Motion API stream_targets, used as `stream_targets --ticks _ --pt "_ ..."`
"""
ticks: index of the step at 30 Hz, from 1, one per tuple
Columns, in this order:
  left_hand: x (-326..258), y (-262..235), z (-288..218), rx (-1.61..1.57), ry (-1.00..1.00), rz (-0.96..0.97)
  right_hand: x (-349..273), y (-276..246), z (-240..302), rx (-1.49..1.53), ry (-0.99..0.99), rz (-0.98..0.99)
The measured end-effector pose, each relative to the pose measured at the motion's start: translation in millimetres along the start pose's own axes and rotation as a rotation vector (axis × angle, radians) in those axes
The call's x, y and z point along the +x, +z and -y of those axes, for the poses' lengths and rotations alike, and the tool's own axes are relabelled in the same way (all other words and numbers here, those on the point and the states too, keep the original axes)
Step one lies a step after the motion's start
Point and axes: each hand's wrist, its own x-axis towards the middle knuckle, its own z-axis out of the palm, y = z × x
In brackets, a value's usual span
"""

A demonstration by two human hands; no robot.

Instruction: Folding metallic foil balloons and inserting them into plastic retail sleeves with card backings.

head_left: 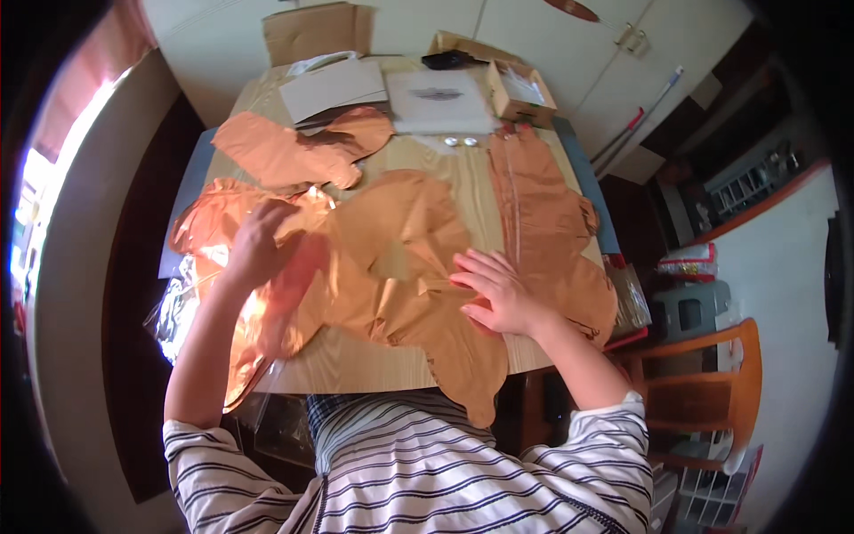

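Note:
A large flat foil balloon (405,214), copper-orange and creased, lies spread across the middle of the wooden table, one lobe hanging over the near edge. My right hand (496,292) lies on its right side, fingers stretched and apart. My left hand (262,240) is over the shinier, crumpled foil (218,209) at the left, its fingers loosely curved and apart, gripping nothing I can see. Whether its fingertips touch the foil is unclear. Another copper foil piece (267,151) lies behind, and a long flat one (543,214) runs down the right side.
Across the far end of the table (347,363) are white and grey sheets (334,89), a clear-wrapped white packet (440,100), a cardboard box (522,89) and two small shiny discs (461,141). Clear plastic (176,311) hangs at the left edge. A wooden chair (694,392) stands right.

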Motion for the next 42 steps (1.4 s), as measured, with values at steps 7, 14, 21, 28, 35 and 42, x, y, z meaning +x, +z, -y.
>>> stream_targets --ticks 7,14,21,28,35,42 --pt "22.5 -31.3 -190.7 -1.391 -0.162 0.375 5.9 -31.7 -36.8 0.224 0.115 -0.199" --pt "17.4 -54.2 -317.6 -1.975 0.604 0.806 21.5 -47.3 -108.1 -0.029 0.415 -0.571" --pt "12.4 -41.1 -336.7 -1.971 0.857 0.838 39.0 -39.4 -163.0 -0.261 0.382 -0.658" --pt "-5.1 -18.5 -324.1 -1.868 1.015 0.358 49.9 -42.1 -180.6 -0.311 0.717 -0.534" --pt "-5.6 -56.5 -268.4 -1.253 0.836 0.224 79.3 -58.0 -181.7 -0.307 0.89 -0.358" --pt "27.9 -51.9 -317.0 -0.823 0.833 -0.176 83.9 -68.2 -164.9 -0.378 0.89 -0.332"
